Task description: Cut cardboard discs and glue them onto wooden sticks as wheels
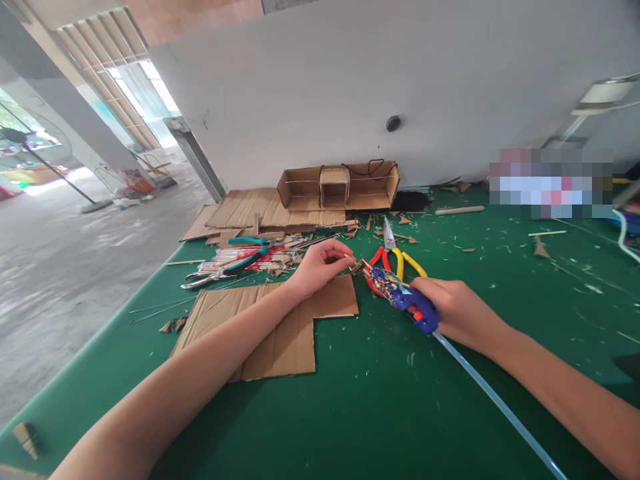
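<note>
Your left hand point(320, 265) pinches a small cardboard scrap point(357, 267) between thumb and fingertips, holding it just above the green table point(380, 400). The scrap sticks out at 3 o'clock from your grip, right at the fingertips. Your right hand point(453, 308) is wrapped tight around the blue glue gun point(400, 297), whose nozzle points to 10 o'clock and meets the scrap; whether tip and scrap actually touch is hard to tell. A clear glue stick point(495, 403) trails out of the gun's back toward 5 o'clock, past your right forearm.

Under your left wrist lies a notched cardboard sheet point(280, 333), flat on the table. Yellow-handled shears point(395, 250) lie just beyond the gun at 12 o'clock, beside a red-handled tool partly hidden under the gun. At 9 o'clock from your left hand lie teal-handled pliers point(235, 261) on a heap of sticks and offcuts. Farther off at 12 o'clock, an open cardboard box point(340, 187) stands against the wall.
</note>
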